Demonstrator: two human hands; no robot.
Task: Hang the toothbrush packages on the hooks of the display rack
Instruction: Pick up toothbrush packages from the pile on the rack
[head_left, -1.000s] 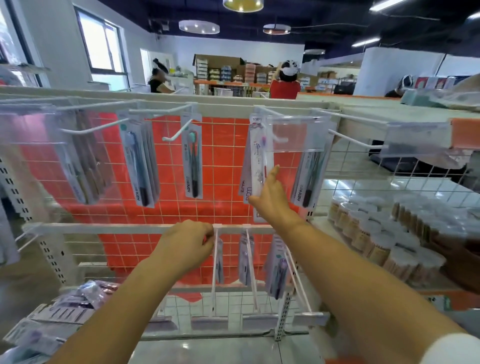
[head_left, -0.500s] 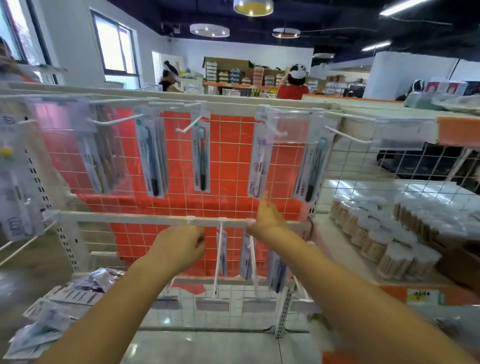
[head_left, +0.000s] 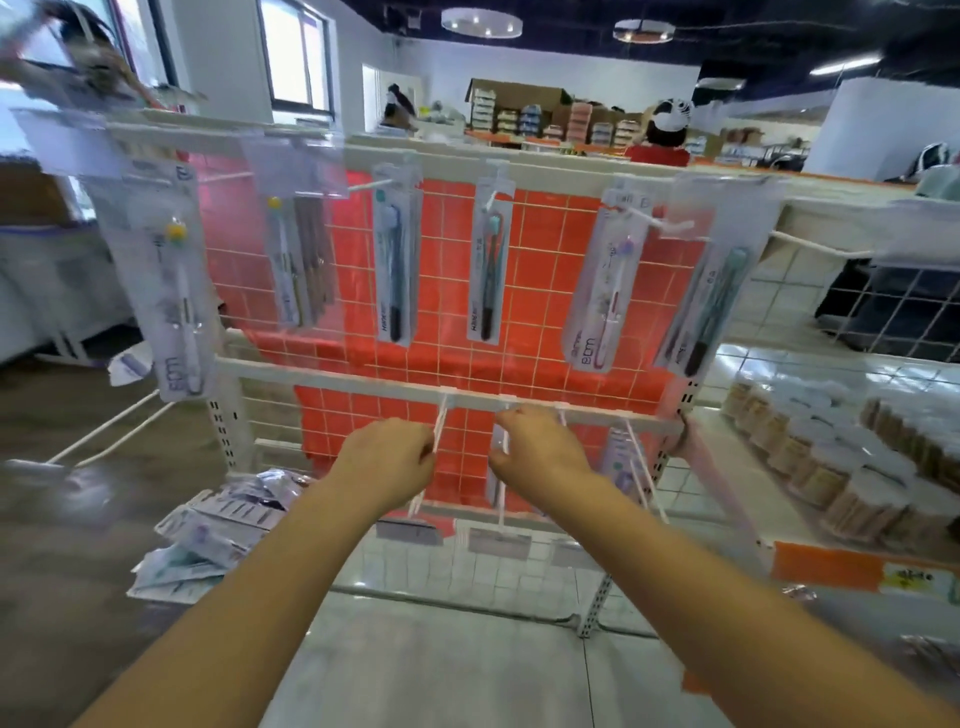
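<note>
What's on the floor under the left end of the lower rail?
A loose pile of toothbrush packages lies there, overlapping one another. The left forearm covers its right edge, so the count is unclear.

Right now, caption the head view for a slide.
Both hands, left and right, at the lower rail's hooks; toothbrush packages hang above.

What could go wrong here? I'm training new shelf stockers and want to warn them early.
1. Both the left hand and right hand work among the thin lower hooks; a wrist could snag or get poked.
2. The toothbrush packages on the upper hooks hang loosely just above; a jolt to the rack might shake one off.
3. The loose packages on the floor lie close by and could be stepped on.
</note>
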